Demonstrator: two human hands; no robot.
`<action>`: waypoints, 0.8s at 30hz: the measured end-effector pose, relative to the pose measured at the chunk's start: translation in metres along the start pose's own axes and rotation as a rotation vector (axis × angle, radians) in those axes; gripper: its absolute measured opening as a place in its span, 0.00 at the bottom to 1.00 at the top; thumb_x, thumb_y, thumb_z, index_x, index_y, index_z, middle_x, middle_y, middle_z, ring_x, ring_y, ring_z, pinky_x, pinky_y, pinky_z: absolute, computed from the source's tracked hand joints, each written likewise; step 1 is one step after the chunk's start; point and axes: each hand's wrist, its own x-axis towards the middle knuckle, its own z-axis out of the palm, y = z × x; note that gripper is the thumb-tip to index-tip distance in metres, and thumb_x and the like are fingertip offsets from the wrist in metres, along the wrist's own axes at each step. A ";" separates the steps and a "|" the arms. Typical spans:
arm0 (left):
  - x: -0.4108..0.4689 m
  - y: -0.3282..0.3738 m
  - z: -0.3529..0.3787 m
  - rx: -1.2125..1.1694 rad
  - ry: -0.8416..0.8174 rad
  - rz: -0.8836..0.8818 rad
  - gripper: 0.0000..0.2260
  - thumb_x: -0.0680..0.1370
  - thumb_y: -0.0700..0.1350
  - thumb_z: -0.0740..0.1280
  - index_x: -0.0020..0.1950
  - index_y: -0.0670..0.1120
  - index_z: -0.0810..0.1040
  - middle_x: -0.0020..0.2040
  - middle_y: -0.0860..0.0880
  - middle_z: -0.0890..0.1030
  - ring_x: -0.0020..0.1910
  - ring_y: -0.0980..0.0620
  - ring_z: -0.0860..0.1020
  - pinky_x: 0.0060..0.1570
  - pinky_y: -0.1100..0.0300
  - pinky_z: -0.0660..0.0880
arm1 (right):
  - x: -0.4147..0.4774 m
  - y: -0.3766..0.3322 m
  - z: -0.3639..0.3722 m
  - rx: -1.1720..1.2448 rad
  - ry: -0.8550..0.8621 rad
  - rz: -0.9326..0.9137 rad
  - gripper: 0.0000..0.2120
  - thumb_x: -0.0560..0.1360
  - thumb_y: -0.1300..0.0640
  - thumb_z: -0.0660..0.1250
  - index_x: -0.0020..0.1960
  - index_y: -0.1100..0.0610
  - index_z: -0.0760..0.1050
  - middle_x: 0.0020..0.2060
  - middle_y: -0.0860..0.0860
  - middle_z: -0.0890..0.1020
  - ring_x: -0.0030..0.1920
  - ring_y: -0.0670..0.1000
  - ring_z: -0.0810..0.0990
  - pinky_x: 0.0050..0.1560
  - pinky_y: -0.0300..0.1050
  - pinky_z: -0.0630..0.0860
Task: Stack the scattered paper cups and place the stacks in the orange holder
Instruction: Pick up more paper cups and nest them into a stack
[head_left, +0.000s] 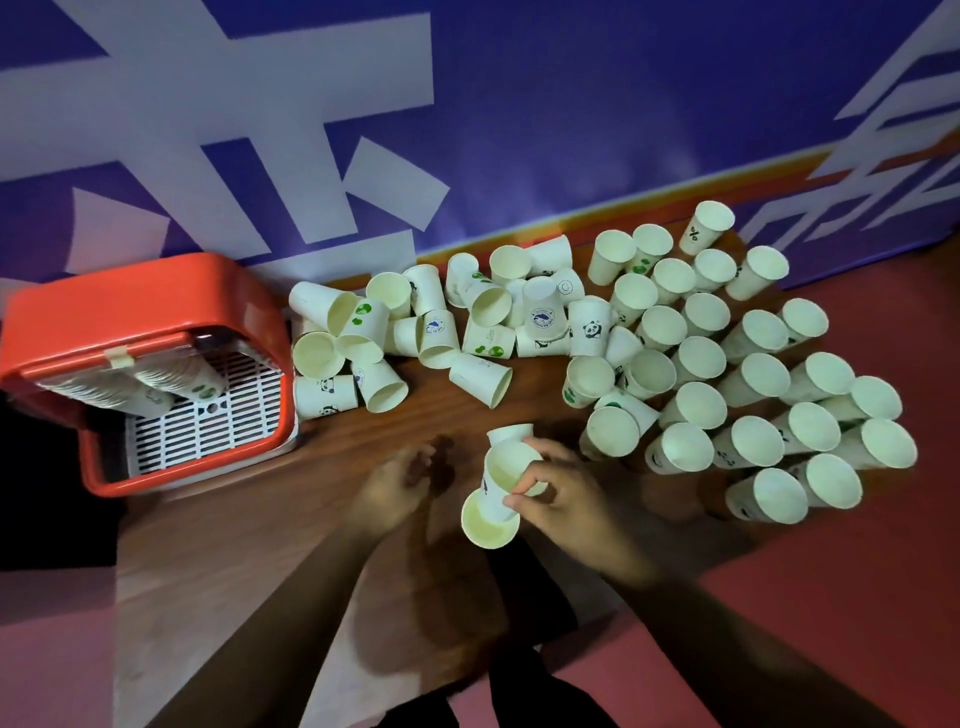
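My right hand (558, 496) grips a short stack of white paper cups (501, 486) near the table's middle front; the stack lies tilted with an open mouth toward me. My left hand (397, 486) is blurred beside the stack, fingers loosely curled, holding nothing. Many loose cups lie tumbled on their sides at the back centre (441, 327), and several more stand upright on the right (753, 384). The orange holder (156, 291) sits at the left with stacks of cups (140, 384) lying inside on its white grid.
The brown wooden table (260, 519) has bare room in front of the holder and around my hands. A purple banner with white shapes (467, 130) rises right behind the cups. Red floor (857, 597) shows past the table's right edge.
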 end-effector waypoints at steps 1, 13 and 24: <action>0.006 0.004 -0.004 0.021 0.009 -0.013 0.16 0.77 0.35 0.68 0.61 0.49 0.78 0.56 0.47 0.81 0.54 0.50 0.80 0.56 0.60 0.74 | -0.002 -0.003 0.003 -0.018 -0.021 -0.020 0.10 0.66 0.47 0.75 0.45 0.46 0.77 0.62 0.40 0.73 0.63 0.40 0.72 0.60 0.45 0.73; 0.053 0.048 -0.003 0.104 -0.169 -0.007 0.21 0.80 0.48 0.68 0.72 0.54 0.71 0.56 0.49 0.79 0.55 0.51 0.79 0.58 0.60 0.73 | -0.019 -0.014 0.026 -0.145 -0.233 -0.028 0.38 0.70 0.44 0.71 0.75 0.51 0.61 0.71 0.47 0.69 0.69 0.44 0.65 0.67 0.31 0.57; 0.075 0.042 0.037 0.192 -0.272 0.053 0.15 0.77 0.50 0.71 0.64 0.53 0.78 0.62 0.50 0.79 0.61 0.50 0.77 0.65 0.50 0.73 | -0.011 0.030 0.034 -0.443 -0.040 0.045 0.38 0.63 0.41 0.71 0.69 0.55 0.69 0.62 0.51 0.72 0.58 0.54 0.72 0.61 0.47 0.69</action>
